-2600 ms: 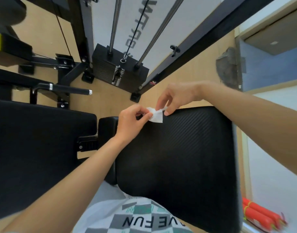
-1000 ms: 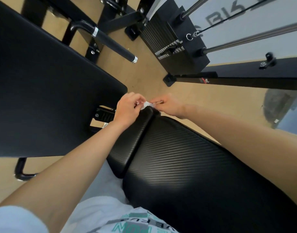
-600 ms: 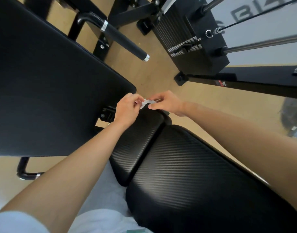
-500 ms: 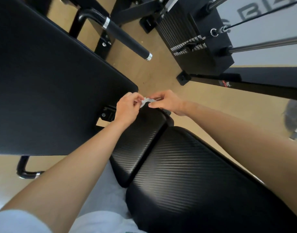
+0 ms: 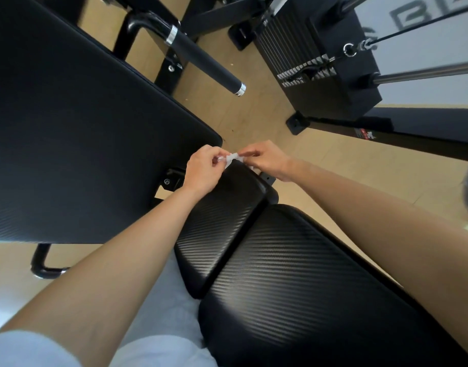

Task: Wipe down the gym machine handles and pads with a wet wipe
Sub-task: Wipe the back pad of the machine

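Observation:
A small white wet wipe (image 5: 231, 158) is stretched between both hands just above the far end of a narrow black ribbed pad (image 5: 222, 221). My left hand (image 5: 201, 170) pinches its left end and my right hand (image 5: 264, 161) pinches its right end. A wider black ribbed seat pad (image 5: 307, 287) lies to the right and nearer me. A large smooth black pad (image 5: 68, 128) fills the left side. A black padded handle (image 5: 203, 62) with chrome rings juts out beyond it.
A black weight stack (image 5: 320, 67) with guide rods and a cable stands at the upper right on a black frame beam (image 5: 413, 128). The floor (image 5: 254, 112) is light wood. A black tube foot (image 5: 42, 268) sits at the lower left.
Both hands stay at the end of the narrow pad, still working the wipe between them. My view has shifted slightly; the hands have barely moved.

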Demonstrator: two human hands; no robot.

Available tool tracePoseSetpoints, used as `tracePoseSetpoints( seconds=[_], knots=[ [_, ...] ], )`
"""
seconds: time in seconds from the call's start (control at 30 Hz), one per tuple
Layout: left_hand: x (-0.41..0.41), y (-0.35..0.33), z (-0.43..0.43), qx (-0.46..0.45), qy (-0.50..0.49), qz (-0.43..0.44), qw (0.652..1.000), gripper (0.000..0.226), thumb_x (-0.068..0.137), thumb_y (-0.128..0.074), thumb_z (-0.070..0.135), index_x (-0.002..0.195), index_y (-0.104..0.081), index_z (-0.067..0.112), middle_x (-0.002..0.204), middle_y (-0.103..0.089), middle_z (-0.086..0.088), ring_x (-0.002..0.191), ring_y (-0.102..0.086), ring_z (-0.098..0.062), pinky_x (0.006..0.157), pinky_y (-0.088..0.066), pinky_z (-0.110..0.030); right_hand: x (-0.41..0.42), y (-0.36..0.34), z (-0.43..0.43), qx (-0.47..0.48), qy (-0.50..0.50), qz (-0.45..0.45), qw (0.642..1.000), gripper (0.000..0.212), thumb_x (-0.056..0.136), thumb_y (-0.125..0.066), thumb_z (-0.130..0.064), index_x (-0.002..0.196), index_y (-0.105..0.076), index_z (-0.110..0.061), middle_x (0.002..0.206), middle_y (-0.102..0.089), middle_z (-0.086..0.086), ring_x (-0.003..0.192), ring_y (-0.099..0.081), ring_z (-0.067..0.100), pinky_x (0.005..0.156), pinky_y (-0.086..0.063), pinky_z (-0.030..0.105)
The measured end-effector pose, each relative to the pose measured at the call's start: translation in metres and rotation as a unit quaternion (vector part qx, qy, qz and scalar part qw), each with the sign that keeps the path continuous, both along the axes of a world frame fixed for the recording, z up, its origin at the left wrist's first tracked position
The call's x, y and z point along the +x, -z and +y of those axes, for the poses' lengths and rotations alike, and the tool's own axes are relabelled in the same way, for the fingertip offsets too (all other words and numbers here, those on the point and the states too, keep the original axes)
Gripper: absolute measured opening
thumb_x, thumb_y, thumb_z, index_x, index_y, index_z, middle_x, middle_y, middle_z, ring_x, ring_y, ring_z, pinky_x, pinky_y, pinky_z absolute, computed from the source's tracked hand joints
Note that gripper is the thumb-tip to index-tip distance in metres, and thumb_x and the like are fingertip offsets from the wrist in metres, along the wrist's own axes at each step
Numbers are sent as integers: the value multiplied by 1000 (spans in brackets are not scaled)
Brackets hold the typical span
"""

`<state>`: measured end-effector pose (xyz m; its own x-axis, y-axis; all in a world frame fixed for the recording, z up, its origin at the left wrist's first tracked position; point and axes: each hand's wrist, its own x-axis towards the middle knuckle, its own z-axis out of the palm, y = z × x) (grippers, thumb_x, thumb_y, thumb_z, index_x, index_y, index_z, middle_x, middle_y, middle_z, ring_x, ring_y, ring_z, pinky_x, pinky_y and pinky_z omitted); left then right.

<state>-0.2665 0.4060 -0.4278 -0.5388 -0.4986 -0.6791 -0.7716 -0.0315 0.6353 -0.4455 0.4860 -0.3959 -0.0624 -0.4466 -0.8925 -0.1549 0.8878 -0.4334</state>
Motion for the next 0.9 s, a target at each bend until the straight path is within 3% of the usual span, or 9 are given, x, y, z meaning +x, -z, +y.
tracePoseSetpoints(
  seconds=[0.13,0.27,0.43,0.57,0.73,0.9],
  knots=[
    [0,-17,3,1,25,39,999,15,93,-70,21,105,-79,20,103,-63,4,95,-62,-16,85,-56,-43,-8,-26,12,-8,-34,-4,999,30,100,-57,-2,124,-72,-14,116,-68,-2,103,-62,7,92,-51,24],
    [0,-40,6,-3,66,69,995,16,91,-74,27,104,-77,19,101,-63,5,95,-60,-15,84,-54,-39,-10,-49,26,-10,-51,19,998,29,99,-62,-5,122,-72,-19,121,-70,-3,109,-64,11,93,-55,28],
    [-5,-67,12,4,63,85,994,4,93,-73,21,94,-75,18,93,-66,6,81,-60,-3,79,-53,-31,-16,-72,33,-26,-74,54,995,23,93,-71,-3,106,-76,-21,98,-71,-6,93,-67,6,88,-58,28],
    [-5,-90,21,41,64,103,992,1,93,-73,19,93,-73,20,95,-68,2,86,-65,-11,81,-53,-30,-25,-102,28,13,-105,23,994,30,91,-68,3,89,-69,-27,87,-69,-3,83,-66,11,74,-53,25],
    [-1,-121,35,95,57,118,987,3,94,-72,19,94,-73,21,94,-69,10,89,-66,-6,80,-50,-18,-30,-142,39,58,-122,-4,991,29,92,-63,7,97,-68,-21,94,-69,7,86,-66,20,75,-57,25],
    [-7,-150,41,111,54,140,982,2,96,-71,20,96,-73,21,95,-72,10,91,-68,-5,82,-53,-20,-42,-187,42,62,-141,22,988,26,93,-64,4,108,-72,-15,92,-72,5,79,-69,10,65,-56,16]
  ],
)
